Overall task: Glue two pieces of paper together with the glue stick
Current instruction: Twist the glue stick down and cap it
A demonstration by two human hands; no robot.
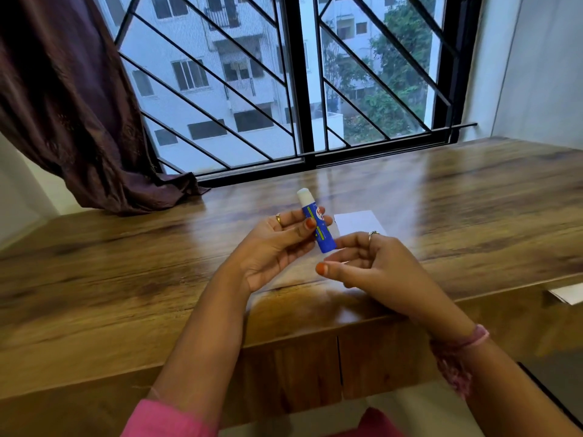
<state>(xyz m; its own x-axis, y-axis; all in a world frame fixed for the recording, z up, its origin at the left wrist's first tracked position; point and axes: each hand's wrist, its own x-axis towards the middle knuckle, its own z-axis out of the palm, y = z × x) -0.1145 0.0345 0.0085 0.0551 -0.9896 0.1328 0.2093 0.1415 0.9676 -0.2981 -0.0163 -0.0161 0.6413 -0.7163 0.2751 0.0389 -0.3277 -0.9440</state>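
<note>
The left hand [277, 244] holds the glue stick [315, 223] above the wooden worktop [126, 269], its thumb and fingers [310, 223] curled round the blue barrel. The stick tilts up and away, its white end uppermost. The right hand [372, 263] sits just beside the stick's lower end, fingers loosely bent at the base; whether they actually grip it cannot be told. A white paper [359, 221] lies flat on the worktop beyond the hands. A dark curtain [72, 115] hangs at the left of the barred window [299, 74].
</note>
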